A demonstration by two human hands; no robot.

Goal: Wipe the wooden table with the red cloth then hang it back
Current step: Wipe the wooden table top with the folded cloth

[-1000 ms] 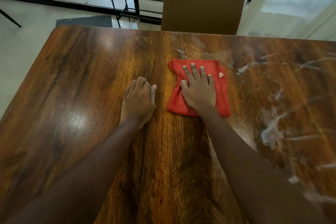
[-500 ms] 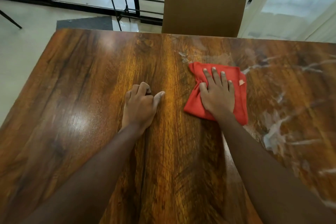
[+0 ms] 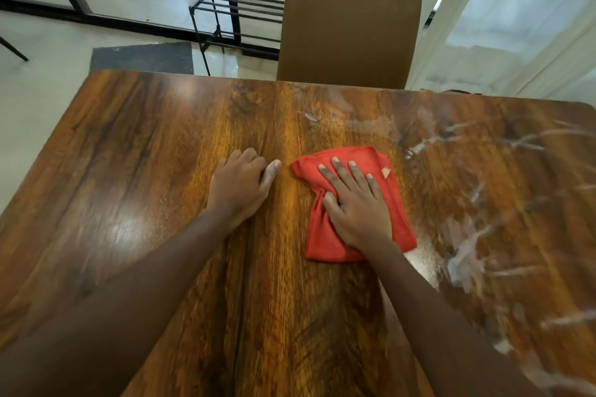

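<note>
A folded red cloth (image 3: 324, 237) lies on the wooden table (image 3: 129, 171), a little right of its middle. My right hand (image 3: 354, 206) presses flat on the cloth with straight, spread fingers. My left hand (image 3: 240, 185) rests on the bare wood just left of the cloth. Its fingers are curled under, its thumb points at the cloth, and it holds nothing. White wet smears (image 3: 464, 251) streak the right part of the tabletop. The wood to the left looks glossy and free of streaks.
A brown padded chair (image 3: 348, 35) stands against the table's far edge. Behind it to the left are a black metal rack (image 3: 238, 16) and a dark floor mat (image 3: 142, 58). White curtains (image 3: 516, 10) hang at the far right.
My right hand slid the cloth to the right, then back left and nearer to me. My left hand stayed in place. The view tilted up, showing more of the chair.
</note>
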